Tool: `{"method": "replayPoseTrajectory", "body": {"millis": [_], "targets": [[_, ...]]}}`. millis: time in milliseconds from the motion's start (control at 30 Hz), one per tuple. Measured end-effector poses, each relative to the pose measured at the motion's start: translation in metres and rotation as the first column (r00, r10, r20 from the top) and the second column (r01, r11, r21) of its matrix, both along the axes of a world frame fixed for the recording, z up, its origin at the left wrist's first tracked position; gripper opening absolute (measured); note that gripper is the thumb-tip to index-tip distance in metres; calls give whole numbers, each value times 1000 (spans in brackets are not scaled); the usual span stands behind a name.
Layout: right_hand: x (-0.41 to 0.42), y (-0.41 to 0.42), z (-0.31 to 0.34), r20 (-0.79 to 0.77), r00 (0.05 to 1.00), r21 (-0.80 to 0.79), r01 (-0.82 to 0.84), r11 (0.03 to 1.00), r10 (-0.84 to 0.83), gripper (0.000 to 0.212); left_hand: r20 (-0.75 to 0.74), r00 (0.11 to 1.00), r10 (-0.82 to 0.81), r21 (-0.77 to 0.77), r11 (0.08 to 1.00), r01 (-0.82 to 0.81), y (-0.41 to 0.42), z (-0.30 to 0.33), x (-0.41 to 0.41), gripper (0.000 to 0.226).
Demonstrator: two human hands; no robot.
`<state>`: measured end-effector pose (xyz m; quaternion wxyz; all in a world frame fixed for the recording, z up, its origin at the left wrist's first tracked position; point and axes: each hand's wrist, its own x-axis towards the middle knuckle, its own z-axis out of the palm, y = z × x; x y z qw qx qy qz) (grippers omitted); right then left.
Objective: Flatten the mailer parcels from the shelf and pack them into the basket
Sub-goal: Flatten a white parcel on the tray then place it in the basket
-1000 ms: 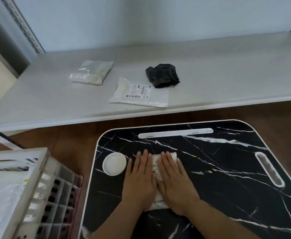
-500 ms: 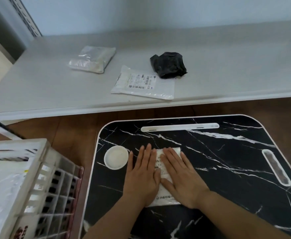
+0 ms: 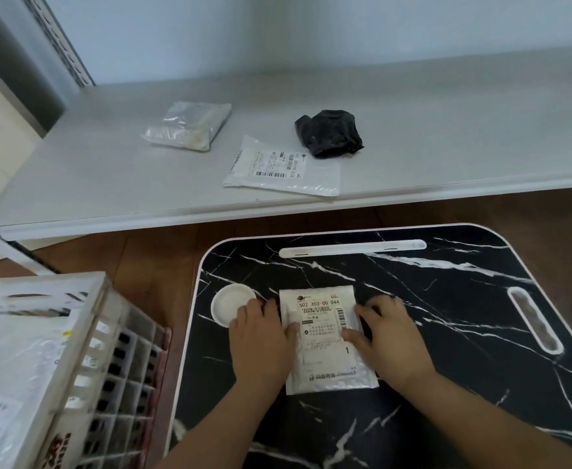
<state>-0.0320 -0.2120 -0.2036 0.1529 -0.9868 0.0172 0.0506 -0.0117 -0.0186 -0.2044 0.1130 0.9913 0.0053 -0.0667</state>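
Note:
A flat white mailer (image 3: 322, 336) with a printed label lies face up on the black marble-pattern table (image 3: 447, 350). My left hand (image 3: 261, 343) holds its left edge with the thumb on top and the fingers curled down. My right hand (image 3: 389, 340) holds the right edge the same way. On the grey shelf (image 3: 447, 130) behind lie a clear-wrapped parcel (image 3: 188, 130), a flat white labelled mailer (image 3: 283, 170) and a crumpled black parcel (image 3: 328, 133). The white slatted basket (image 3: 85, 333) stands at the lower left with white mailers (image 3: 7, 360) inside.
A round white recess (image 3: 230, 304) sits in the table beside my left hand. The table has a long white slot (image 3: 352, 248) at its far edge and an oval slot (image 3: 535, 319) at the right. Brown wood floor (image 3: 142, 252) lies between table, basket and shelf.
Both hands lay flat on the mailer, pressing it. They have slid apart to its left and right edges and now hold them, uncovering the label.

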Motion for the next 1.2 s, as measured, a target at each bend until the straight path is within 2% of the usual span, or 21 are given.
{"method": "replayPoseTrajectory", "body": {"millis": [67,100,200,233,300,400,500,600,700,800,867,933,1033,1067,1100,1133,1167,1200], "targets": [[-2,11,9,-109,985,98,148,984,-137,50,-135,978,160,-218,958,-187,-6,10,-3,33],[-1,18,15,-177,964,128,223,966,-199,48,-234,946,223,-325,899,-292,-8,13,-2,25],[6,31,27,-357,864,283,462,840,-355,50,-552,793,257,-539,616,-575,-12,19,4,12],[6,33,26,-423,823,335,532,778,-380,48,-597,771,221,-568,562,-601,-13,20,5,12],[6,32,28,-481,782,442,607,661,-396,34,-580,795,179,-623,531,-575,-12,29,6,16],[7,32,39,-457,814,627,581,519,-359,27,-541,829,140,-707,459,-538,-4,54,9,16],[13,47,67,-461,844,767,535,355,-275,22,-459,883,95,-753,487,-443,20,79,12,14],[28,75,93,-418,871,821,484,302,-258,19,-361,923,131,-796,473,-378,53,104,17,13],[49,118,117,-336,896,870,413,268,-289,14,-283,942,179,-861,386,-332,99,132,17,12],[65,173,139,-297,907,910,364,198,-299,12,-315,942,117,-883,327,-336,154,150,9,19],[70,210,148,-259,931,923,318,219,-258,13,-335,930,149,-882,297,-365,193,152,7,23],[70,250,151,-230,963,923,262,281,-142,12,-302,900,315,-893,237,-383,235,148,4,19],[61,311,147,-233,965,914,174,366,121,7,-291,730,618,-896,91,-434,300,130,-3,12],[59,325,141,-215,962,893,122,434,172,13,-299,653,696,-881,62,-469,318,120,-7,12],[61,344,130,-178,959,827,25,561,220,25,-305,579,756,-857,47,-513,341,107,-12,13],[60,352,124,-133,952,713,-101,694,275,32,-309,522,795,-825,49,-563,355,94,-17,15],[59,361,116,-94,934,569,-235,788,346,34,-319,467,825,-783,48,-620,368,81,-22,21],[58,368,110,-78,905,436,-346,831,418,33,-323,427,844,-727,67,-683,379,67,-27,27]]}}
